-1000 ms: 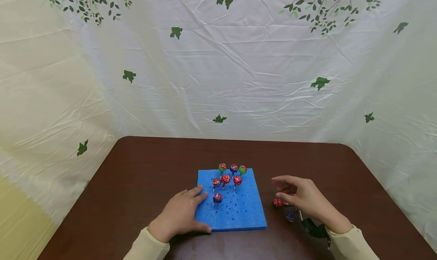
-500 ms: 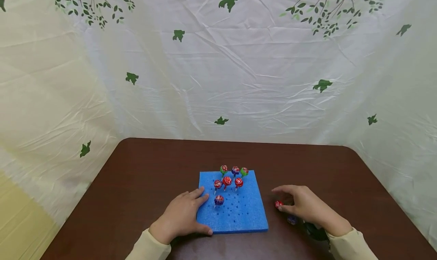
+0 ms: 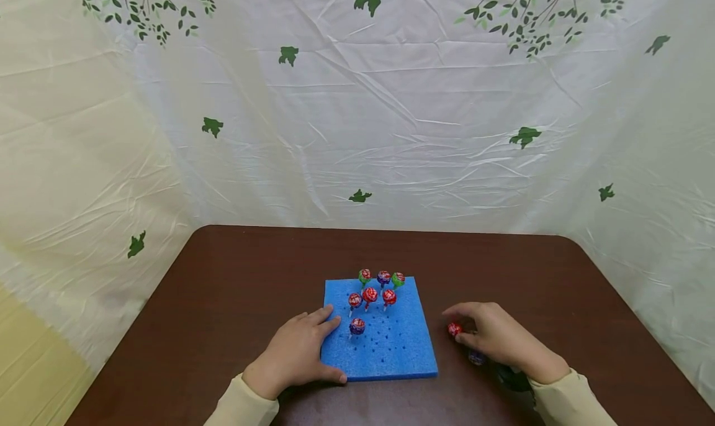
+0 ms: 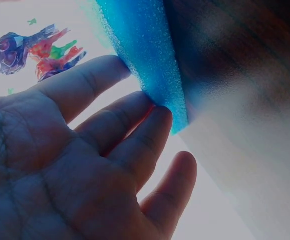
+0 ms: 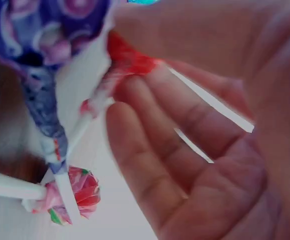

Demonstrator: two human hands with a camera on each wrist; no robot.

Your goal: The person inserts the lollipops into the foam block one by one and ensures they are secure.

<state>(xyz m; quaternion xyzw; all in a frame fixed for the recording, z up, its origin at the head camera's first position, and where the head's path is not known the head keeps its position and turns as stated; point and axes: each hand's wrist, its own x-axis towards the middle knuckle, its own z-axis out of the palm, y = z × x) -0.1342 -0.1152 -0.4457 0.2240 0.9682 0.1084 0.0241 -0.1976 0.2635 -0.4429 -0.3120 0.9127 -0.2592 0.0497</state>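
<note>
My left hand (image 3: 296,354) lies along the left side of a blue foam board (image 3: 408,351), its thumb at the near corner. In the left wrist view, its fairly straight fingertips touch the board's edge. Several wrapped lollipops stand in the board's holes, among them a purple one (image 3: 357,326) toward the front. Right of the board, my right hand (image 3: 499,336) pinches a red lollipop (image 3: 454,329) between thumb and fingers, low over the table. A purple lollipop (image 3: 476,357) lies under that hand, large in the right wrist view. The red lollipop's stick is partly hidden.
Another lollipop, red and green (image 5: 87,192), lies beyond the purple one in the right wrist view. A dark object (image 3: 511,377) is partly covered by the right wrist. The brown table (image 3: 251,258) ends at a white leaf-print cloth (image 3: 391,134).
My right hand has come down to the red lollipop, and its thumb and fingers have closed on it. The left hand and the board have stayed in place.
</note>
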